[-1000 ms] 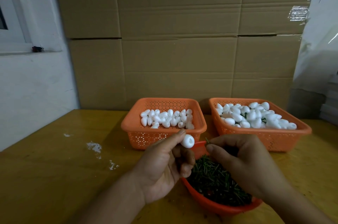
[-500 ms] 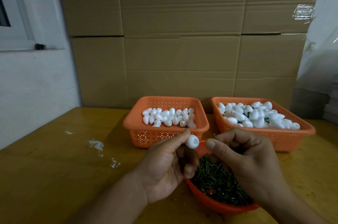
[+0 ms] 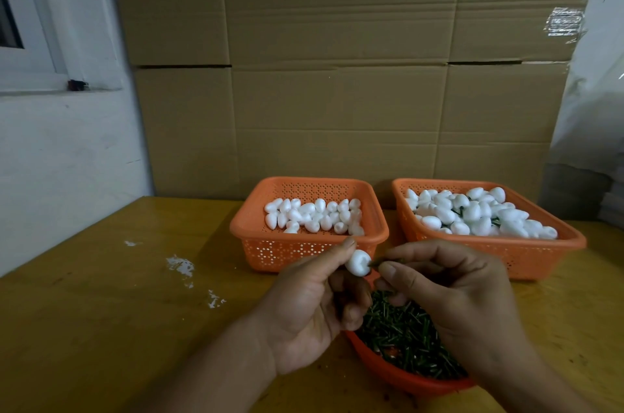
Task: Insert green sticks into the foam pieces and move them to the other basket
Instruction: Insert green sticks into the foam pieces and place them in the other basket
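Tabletop: green stick [image 3: 374,263] entering white foam piece [image 3: 358,262].

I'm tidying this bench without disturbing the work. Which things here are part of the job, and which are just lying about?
Part of the job:
left hand, pinching a foam piece
right hand, pinching a green stick at the foam
bowl of green sticks
left basket of plain foam
right basket, foam with sticks

Lying about:
cardboard boxes
white flecks on the table
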